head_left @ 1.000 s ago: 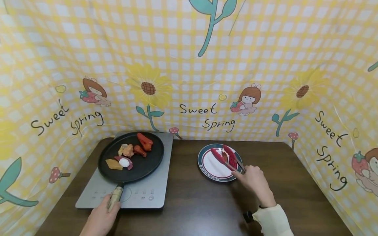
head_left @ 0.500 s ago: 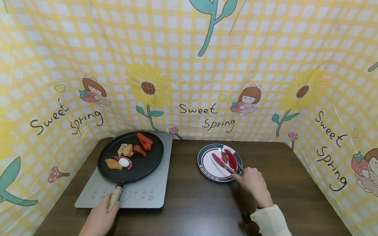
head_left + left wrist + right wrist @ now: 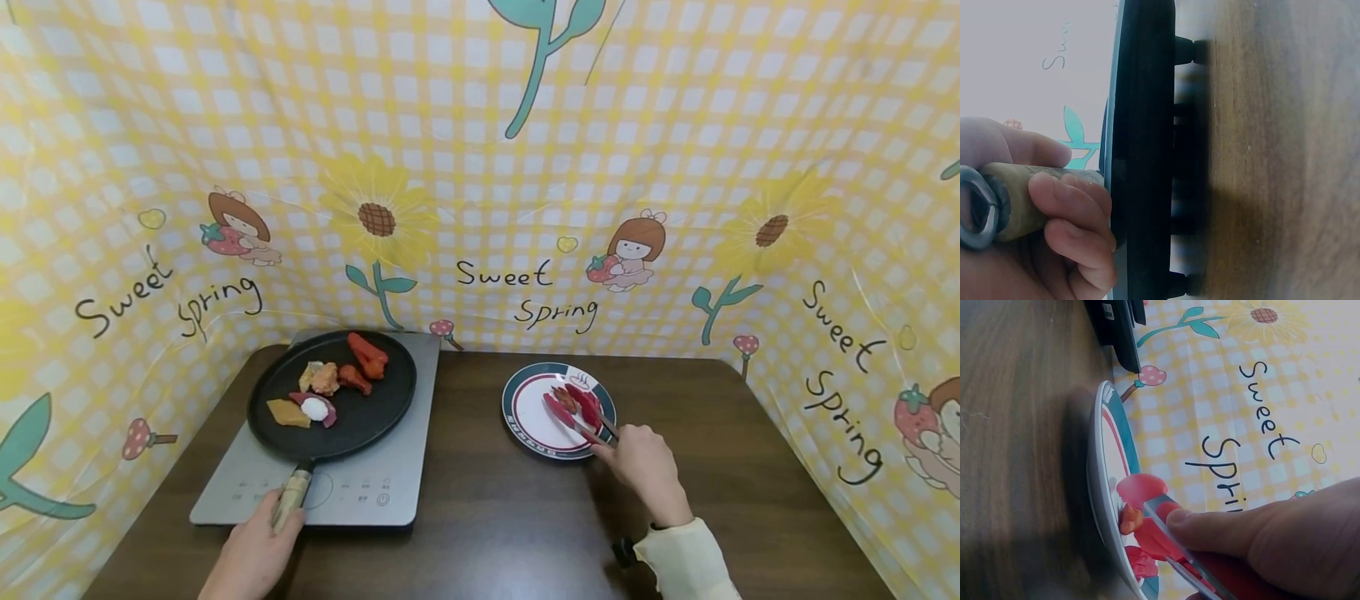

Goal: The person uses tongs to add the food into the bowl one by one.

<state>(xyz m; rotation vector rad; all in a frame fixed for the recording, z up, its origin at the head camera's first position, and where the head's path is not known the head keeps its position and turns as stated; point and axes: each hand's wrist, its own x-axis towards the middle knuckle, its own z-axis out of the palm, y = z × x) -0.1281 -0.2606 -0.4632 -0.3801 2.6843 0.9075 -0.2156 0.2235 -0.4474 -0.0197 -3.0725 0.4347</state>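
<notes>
My left hand (image 3: 257,542) grips the handle (image 3: 291,498) of a black frying pan (image 3: 360,432), and the left wrist view shows fingers curled round it, with a metal ring at its end. Toy-like food lies in the pan: a red drumstick-like piece (image 3: 367,354), a smaller red-brown piece (image 3: 354,379), and several others. On the right, my right hand (image 3: 643,467) holds tongs (image 3: 609,432) with red tips over a white plate (image 3: 534,421) with a dark-green rim. A small orange-brown food piece (image 3: 1130,519) lies between the tips; firm contact cannot be told. Beside it lies a red piece (image 3: 1141,561).
The pan rests on a silver induction cooktop (image 3: 360,508) at the left of a brown wooden table (image 3: 495,533). A yellow checked cloth (image 3: 480,192) hangs behind and at both sides. The plate stands right of the cooktop, apart from it.
The tongs' tips have drawn slightly closer together and nearer me. The orange-brown piece between them shows more plainly and has shifted slightly left. My left hand stays on the pan handle.
</notes>
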